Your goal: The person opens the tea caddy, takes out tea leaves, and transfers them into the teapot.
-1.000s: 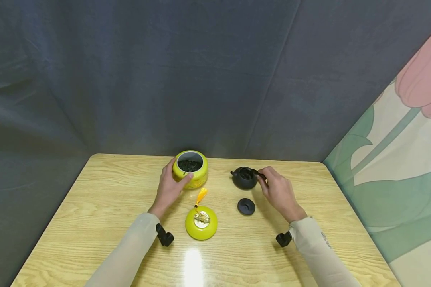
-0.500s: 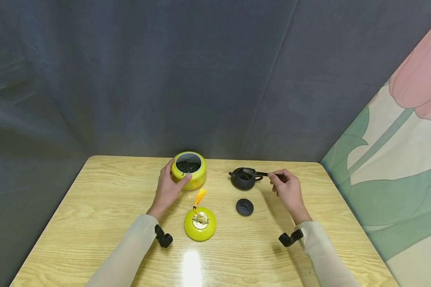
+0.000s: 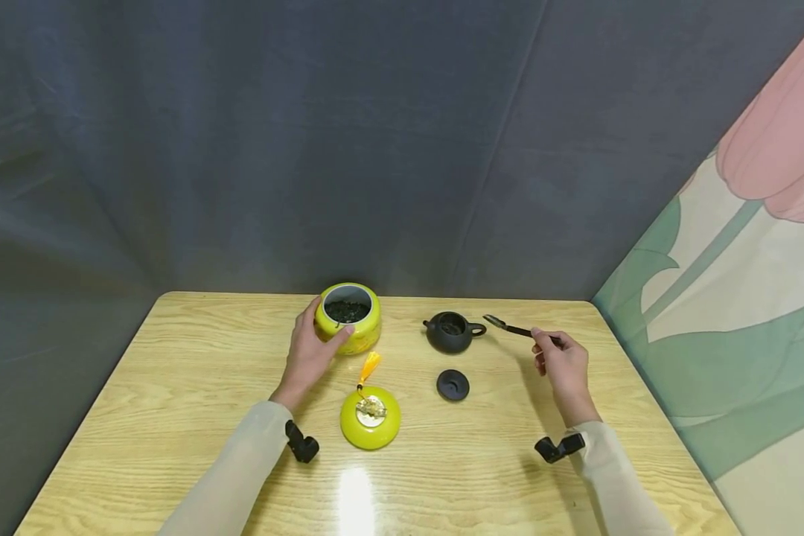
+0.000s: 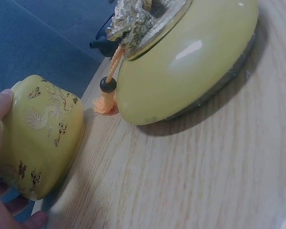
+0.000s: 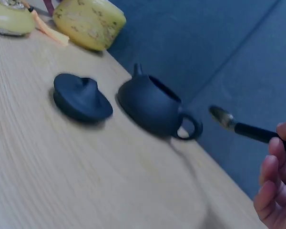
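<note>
My left hand [image 3: 310, 353] grips the side of a yellow tea jar [image 3: 365, 339], thumb at the front; dark tea leaves lie inside. In the left wrist view the jar [image 4: 47, 129] shows a dragon pattern. Between thumb and fingers, my right hand [image 3: 564, 368] pinches the black handle of a small spoon [image 5: 252, 131], held above the table to the right of the black teapot [image 3: 447, 341]. The spoon's bowl points left, towards the teapot handle, apart from it. Uncovered, the teapot has dark contents inside. Its black lid [image 3: 452, 385] lies in front of it.
The jar's yellow lid [image 3: 370, 435] lies in front of the jar, with a metallic figure and an orange tassel [image 3: 371, 365]. A dark curtain [image 3: 402, 149] hangs behind the wooden table [image 3: 194, 387]. A flower-patterned wall [image 3: 744, 357] stands at right.
My right hand has drawn the spoon out of the teapot's mouth and moved right, clear of the handle. My left hand has kept its hold on the tea jar.
</note>
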Action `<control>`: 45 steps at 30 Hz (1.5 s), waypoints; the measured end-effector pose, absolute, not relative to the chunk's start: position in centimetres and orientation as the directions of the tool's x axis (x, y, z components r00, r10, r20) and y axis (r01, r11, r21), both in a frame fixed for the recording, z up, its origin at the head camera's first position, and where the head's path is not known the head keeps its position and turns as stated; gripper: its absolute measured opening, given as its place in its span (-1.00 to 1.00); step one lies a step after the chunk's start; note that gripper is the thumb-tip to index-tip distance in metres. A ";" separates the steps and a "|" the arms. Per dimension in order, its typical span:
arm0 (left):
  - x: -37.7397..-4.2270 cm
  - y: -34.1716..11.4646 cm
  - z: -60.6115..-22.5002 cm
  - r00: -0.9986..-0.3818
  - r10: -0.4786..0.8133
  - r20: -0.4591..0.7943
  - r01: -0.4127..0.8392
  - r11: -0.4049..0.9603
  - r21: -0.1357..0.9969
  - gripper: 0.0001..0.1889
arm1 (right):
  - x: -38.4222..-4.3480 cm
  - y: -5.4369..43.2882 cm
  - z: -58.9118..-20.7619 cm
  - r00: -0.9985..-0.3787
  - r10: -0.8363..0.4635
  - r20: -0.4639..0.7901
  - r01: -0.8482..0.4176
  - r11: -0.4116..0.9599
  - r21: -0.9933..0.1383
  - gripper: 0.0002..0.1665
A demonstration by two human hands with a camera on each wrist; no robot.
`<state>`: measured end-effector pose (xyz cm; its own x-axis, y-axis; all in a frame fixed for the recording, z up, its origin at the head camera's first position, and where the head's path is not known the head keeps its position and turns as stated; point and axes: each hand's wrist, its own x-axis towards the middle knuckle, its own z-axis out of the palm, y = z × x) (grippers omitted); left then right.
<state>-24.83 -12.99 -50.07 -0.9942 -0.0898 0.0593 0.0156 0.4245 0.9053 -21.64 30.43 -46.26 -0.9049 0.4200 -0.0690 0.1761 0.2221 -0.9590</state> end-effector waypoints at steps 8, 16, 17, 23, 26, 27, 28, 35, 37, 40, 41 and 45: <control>-24.9 -13.2 -50.2 -0.995 -0.082 0.060 0.019 0.425 0.905 0.01 | -21.5 32.3 -48.2 -0.844 0.531 -0.067 0.260 0.296 -0.919 -0.59; -24.9 -13.3 -50.4 -0.994 -0.084 0.067 0.026 0.416 0.909 0.01 | -21.0 33.2 -50.1 -0.851 0.513 0.112 0.245 0.577 -0.779 -0.55; -24.9 -13.3 -50.4 -0.995 -0.081 0.064 0.025 0.417 0.909 0.01 | -20.8 33.2 -50.3 -0.862 0.490 0.133 0.247 0.634 -0.733 -0.56; -25.0 -13.4 -50.3 -0.996 -0.071 0.053 0.017 0.434 0.901 0.01 | -19.9 33.0 -50.6 -0.933 0.332 0.140 0.225 0.840 -0.493 -0.61; -25.0 -13.5 -50.3 -0.996 -0.068 0.051 0.016 0.440 0.898 0.03 | -19.7 32.8 -50.3 -0.954 0.275 0.117 0.199 0.876 -0.438 -0.64; -25.0 -13.5 -50.3 -0.997 -0.066 0.051 0.017 0.445 0.895 0.03 | -19.6 32.8 -50.2 -0.960 0.261 0.105 0.194 0.884 -0.425 -0.64; -25.0 -13.5 -50.3 -0.997 -0.067 0.050 0.015 0.443 0.896 0.05 | -19.6 32.8 -50.0 -0.964 0.250 0.092 0.192 0.891 -0.411 -0.65; -24.8 -13.4 -50.5 -0.993 -0.098 0.071 0.022 0.432 0.902 0.15 | -19.2 32.9 -49.7 -0.981 0.192 0.031 0.166 0.909 -0.383 -0.64; -24.7 -13.4 -50.4 -0.991 -0.103 0.087 0.033 0.440 0.897 0.15 | -19.1 32.9 -49.7 -0.983 0.182 0.028 0.158 0.911 -0.380 -0.62; -24.4 -13.6 -50.0 -0.988 -0.107 0.109 0.049 0.457 0.888 0.15 | -19.0 33.0 -49.7 -0.984 0.178 0.018 0.157 0.912 -0.380 -0.61; -24.3 -13.7 -49.8 -0.987 -0.108 0.116 0.054 0.461 0.886 0.15 | -19.0 33.1 -49.6 -0.984 0.179 0.013 0.161 0.910 -0.382 -0.61; -23.5 -14.0 -48.7 -0.981 -0.123 0.148 0.075 0.465 0.882 0.12 | -18.6 33.0 -49.3 -0.982 0.191 0.013 0.171 0.904 -0.391 -0.59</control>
<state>-23.49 -13.95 -48.72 -0.9812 -0.1232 0.1484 0.0751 0.4645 0.8824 -18.64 32.98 -49.32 -0.9815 0.1909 0.0132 0.1707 0.9044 -0.3910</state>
